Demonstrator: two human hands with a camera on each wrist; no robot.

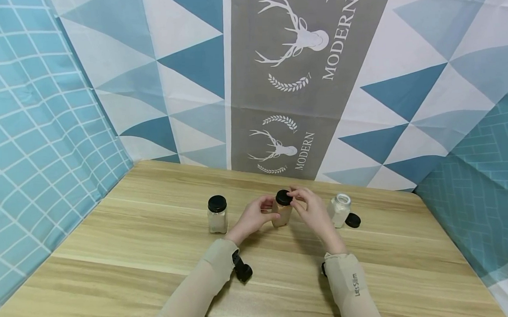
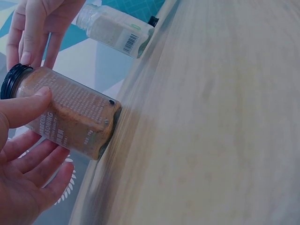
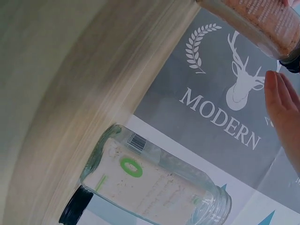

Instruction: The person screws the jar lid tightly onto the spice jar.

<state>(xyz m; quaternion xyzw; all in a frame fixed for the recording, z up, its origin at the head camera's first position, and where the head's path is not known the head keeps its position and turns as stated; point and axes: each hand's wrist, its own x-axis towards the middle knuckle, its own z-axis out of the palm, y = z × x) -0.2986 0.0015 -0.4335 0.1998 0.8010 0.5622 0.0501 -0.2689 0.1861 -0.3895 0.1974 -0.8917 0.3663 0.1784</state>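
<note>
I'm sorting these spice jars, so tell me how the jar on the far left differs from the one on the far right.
The left jar wears its black lid; the right jar is open, with a loose black lid lying on the table beside it. The left jar stands off by itself, while the right jar stands near the right hand. Both are small clear glass jars holding pale powder, upright on the wooden table.

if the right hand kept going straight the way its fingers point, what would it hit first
The right hand points left at the black lid of the brown spice jar that the left hand holds; its fingertips seem already on it.
</note>
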